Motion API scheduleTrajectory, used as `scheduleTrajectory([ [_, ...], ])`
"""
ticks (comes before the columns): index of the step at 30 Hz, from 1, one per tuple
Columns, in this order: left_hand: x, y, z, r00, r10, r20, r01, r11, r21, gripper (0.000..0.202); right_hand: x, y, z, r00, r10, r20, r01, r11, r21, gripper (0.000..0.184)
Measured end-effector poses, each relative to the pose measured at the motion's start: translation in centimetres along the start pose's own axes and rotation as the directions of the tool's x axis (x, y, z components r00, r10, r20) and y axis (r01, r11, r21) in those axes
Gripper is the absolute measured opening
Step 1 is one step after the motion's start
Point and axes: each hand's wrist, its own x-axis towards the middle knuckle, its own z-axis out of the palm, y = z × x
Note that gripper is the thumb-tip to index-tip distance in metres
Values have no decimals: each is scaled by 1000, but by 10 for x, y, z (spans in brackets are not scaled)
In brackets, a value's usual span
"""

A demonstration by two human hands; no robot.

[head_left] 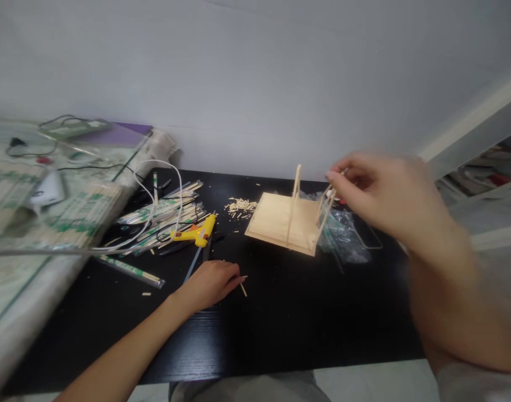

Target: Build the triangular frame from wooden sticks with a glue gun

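A small wooden model (276,220) stands on the black table: a flat base of pale sticks with upright frames at its middle and right end. My right hand (372,192), slightly blurred, is at the top of the right-end frame (324,209). Its thumb and fingers are pinched together; whatever they hold is hidden. My left hand (215,282) rests on the table in front of the model, its fingers curled closed. A short wooden stick (243,289) pokes out at its fingertips.
A yellow glue gun (200,231) lies left of the model, beside wrapped chopsticks (167,218). Cut stick bits (240,206) are heaped behind. Clear plastic wrapping (349,240) lies at right. A white cable (180,190) loops over the left side, near a glass-topped surface (12,279).
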Motion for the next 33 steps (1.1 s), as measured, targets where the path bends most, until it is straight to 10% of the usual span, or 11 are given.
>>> scheduleTrajectory([
  [8,0,-2,4,1000,-19,21,18,1000,16,30,-10,25,5,983,-176,54,182,970,-161,23],
  [33,0,-2,-2,998,-34,59,35,999,-26,28,-13,20,118,933,-191,305,-19,820,572,24],
])
